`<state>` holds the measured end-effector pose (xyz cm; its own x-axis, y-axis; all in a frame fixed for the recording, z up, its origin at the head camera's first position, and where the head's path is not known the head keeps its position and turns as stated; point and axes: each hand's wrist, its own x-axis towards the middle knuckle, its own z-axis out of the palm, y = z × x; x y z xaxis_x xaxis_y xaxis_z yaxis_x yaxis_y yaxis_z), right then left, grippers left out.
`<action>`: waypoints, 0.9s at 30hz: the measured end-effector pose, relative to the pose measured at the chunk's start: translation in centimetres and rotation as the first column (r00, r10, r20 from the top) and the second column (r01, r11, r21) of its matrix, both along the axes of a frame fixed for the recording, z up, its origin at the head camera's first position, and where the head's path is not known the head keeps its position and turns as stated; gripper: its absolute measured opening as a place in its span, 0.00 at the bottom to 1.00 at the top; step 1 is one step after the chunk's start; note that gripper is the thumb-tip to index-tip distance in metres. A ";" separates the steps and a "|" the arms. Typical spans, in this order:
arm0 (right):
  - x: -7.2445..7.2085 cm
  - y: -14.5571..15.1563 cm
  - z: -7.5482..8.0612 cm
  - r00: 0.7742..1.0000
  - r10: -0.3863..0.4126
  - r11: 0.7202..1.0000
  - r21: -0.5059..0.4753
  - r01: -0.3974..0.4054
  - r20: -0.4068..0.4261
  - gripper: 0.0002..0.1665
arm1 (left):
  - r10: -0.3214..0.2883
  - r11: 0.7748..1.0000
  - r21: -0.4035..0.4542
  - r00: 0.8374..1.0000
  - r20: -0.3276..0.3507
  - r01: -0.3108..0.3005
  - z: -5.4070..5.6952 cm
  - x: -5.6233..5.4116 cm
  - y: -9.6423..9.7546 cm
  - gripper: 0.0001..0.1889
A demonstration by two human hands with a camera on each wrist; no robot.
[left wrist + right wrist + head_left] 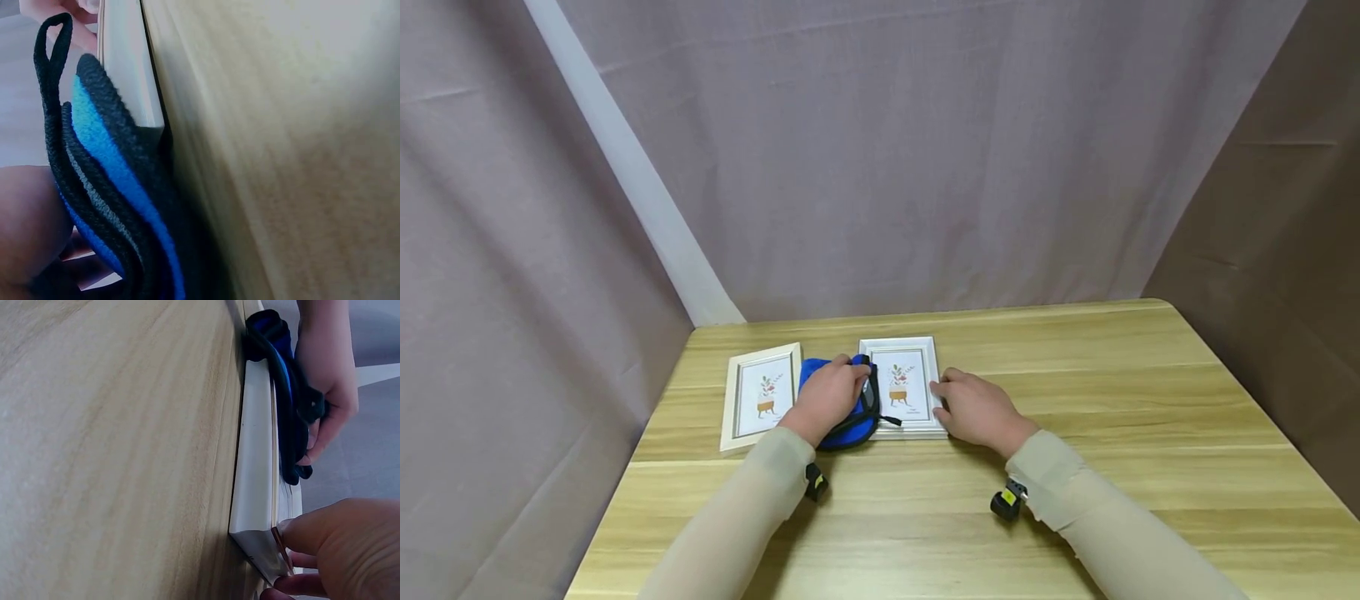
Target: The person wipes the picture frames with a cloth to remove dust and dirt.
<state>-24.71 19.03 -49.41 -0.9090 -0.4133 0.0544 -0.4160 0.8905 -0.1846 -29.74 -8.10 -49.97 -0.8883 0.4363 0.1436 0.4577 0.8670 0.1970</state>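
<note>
A folded blue cloth (852, 432) with black edging and a black loop lies partly over the left side of a silver-white picture frame (917, 375). My left hand (827, 398) grips the cloth from above, its fingers curled around the folded layers. In the left wrist view the stacked blue, grey and black layers of the cloth (115, 159) show close up. At the frame's right edge is my right hand (983, 410). The right wrist view shows its thumb and fingers pinching the side of the frame (256, 456) near a corner. The frame lies flat, picture upward.
Left of the cloth, a cream picture frame (733, 400) with a similar plant print lies slightly turned. Both frames rest on a wood-grain table (1075, 367), toward its back edge. Grey-mauve curtains (887, 167) hang behind and at the sides.
</note>
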 end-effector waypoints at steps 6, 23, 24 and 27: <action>0.0 -0.2 -0.1 1.000 0.007 1.000 0.015 -0.007 -0.015 0.29 | 0.023 1.000 0.001 0.999 0.027 -0.023 0.1 -0.8 0.0 0.16; -0.7 -0.4 -1.0 0.998 0.028 0.999 0.035 -0.026 -0.048 0.28 | 0.047 0.999 0.015 0.999 0.021 -0.048 -0.6 -3.0 0.2 0.15; -0.7 -0.4 -1.0 0.998 0.029 0.999 0.036 -0.027 -0.050 0.28 | 0.049 0.999 0.019 0.999 0.017 -0.049 -0.7 -3.1 0.2 0.15; -0.8 -0.4 -0.8 0.999 0.026 0.999 0.038 -0.025 -0.047 0.27 | 0.047 0.998 0.034 0.999 -0.002 -0.047 -0.8 -3.1 0.2 0.14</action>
